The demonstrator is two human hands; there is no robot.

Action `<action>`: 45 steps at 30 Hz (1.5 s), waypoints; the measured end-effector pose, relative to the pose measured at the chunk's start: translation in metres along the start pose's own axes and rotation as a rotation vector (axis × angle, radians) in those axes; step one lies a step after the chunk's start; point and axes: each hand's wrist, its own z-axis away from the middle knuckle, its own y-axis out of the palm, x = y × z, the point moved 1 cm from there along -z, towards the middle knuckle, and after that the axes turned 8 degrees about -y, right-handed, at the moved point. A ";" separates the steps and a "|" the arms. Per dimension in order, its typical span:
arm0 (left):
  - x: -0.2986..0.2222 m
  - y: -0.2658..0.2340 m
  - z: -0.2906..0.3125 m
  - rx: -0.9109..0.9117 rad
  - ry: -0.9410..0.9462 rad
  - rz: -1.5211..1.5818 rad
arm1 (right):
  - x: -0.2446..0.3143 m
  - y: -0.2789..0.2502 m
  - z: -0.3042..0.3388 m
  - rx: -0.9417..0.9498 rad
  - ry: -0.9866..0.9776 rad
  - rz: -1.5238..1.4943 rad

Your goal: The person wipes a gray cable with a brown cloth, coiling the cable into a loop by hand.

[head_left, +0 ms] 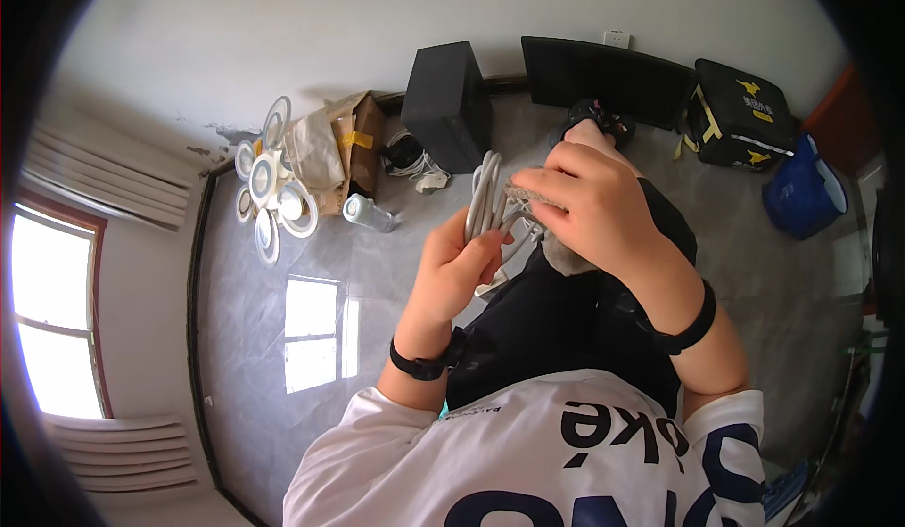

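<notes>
A looped bundle of whitish-grey cable stands upright in my left hand, with the thumb and fingers closed round its lower part. Just to the right, my right hand is closed on a grey-brown cloth; part of it shows between the fingers and part hangs below the palm. The cloth is close against the cable, where a loose strand bends toward it. Both hands are over my lap, and the right fingers partly hide where cloth and cable meet.
Along the wall are a ringed ceiling lamp, a cardboard box, a tall black box, a wide black panel, a black-and-yellow carrier box and a blue bag. A bottle and loose cables lie on the floor.
</notes>
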 end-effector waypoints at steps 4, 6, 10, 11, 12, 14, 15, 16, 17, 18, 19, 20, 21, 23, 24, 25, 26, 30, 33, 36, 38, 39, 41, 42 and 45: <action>0.003 0.000 -0.001 -0.034 -0.007 0.062 | 0.021 0.004 0.000 -0.007 -0.127 -0.070; 0.003 -0.002 0.000 -0.033 -0.004 0.058 | 0.013 0.002 -0.001 0.027 -0.091 -0.004; 0.003 -0.004 -0.001 0.000 -0.033 0.067 | 0.013 0.005 0.002 0.085 -0.113 0.166; 0.004 -0.004 -0.001 -0.013 -0.035 0.081 | 0.018 0.006 0.002 0.123 -0.163 0.195; 0.004 -0.003 0.000 -0.023 -0.037 0.094 | 0.020 0.011 0.005 0.079 -0.188 0.190; 0.000 -0.001 0.001 -0.020 -0.034 0.069 | 0.013 0.002 0.002 0.048 -0.132 0.143; -0.001 -0.001 0.002 -0.021 -0.029 0.044 | 0.006 -0.002 0.002 0.017 -0.081 0.095; -0.001 -0.001 0.001 -0.023 -0.030 0.045 | -0.001 -0.004 0.005 -0.024 -0.065 0.081; 0.000 -0.002 0.000 -0.019 -0.037 0.065 | -0.005 -0.007 0.008 -0.065 -0.037 0.086; 0.001 -0.003 0.001 -0.014 -0.045 0.083 | -0.005 -0.010 0.007 -0.090 -0.015 0.095; 0.001 -0.003 0.001 -0.012 -0.047 0.082 | -0.004 -0.012 0.006 -0.115 0.008 0.105; 0.001 -0.004 0.002 -0.037 -0.020 0.071 | -0.005 -0.013 0.005 -0.115 0.012 0.106; 0.002 -0.004 0.001 -0.059 0.007 0.062 | -0.007 -0.013 0.004 -0.131 0.056 0.074; 0.005 -0.006 0.003 -0.080 0.033 0.126 | -0.009 -0.014 0.004 -0.147 0.105 0.045; 0.006 -0.008 0.002 -0.107 0.063 0.191 | -0.010 -0.015 0.005 -0.156 0.132 0.011; 0.008 -0.010 0.002 -0.104 0.061 0.190 | -0.011 -0.015 0.006 -0.166 0.159 -0.024; 0.008 -0.013 0.002 -0.095 0.093 0.252 | -0.011 -0.015 0.006 -0.166 0.162 -0.023; 0.008 -0.015 0.000 -0.083 0.156 0.357 | -0.003 -0.014 0.005 -0.124 0.096 -0.006; 0.003 -0.014 0.001 -0.086 0.134 0.437 | 0.008 -0.009 0.000 -0.098 0.036 -0.065; -0.001 -0.009 0.002 -0.095 0.097 0.454 | 0.015 0.006 0.002 -0.022 -0.066 -0.038; -0.003 -0.002 0.004 -0.108 0.095 0.385 | 0.015 0.014 0.004 -0.023 -0.079 -0.028; -0.003 -0.003 0.005 -0.110 0.090 0.384 | 0.014 0.017 0.004 -0.020 -0.095 -0.028; -0.005 -0.004 0.007 -0.070 0.100 0.377 | 0.008 0.023 0.009 -0.001 -0.110 0.010; -0.006 -0.004 0.009 -0.066 0.100 0.377 | 0.003 0.027 0.014 0.067 -0.105 0.044; -0.008 -0.004 0.010 -0.048 0.133 0.392 | -0.002 0.028 0.023 0.156 -0.046 0.036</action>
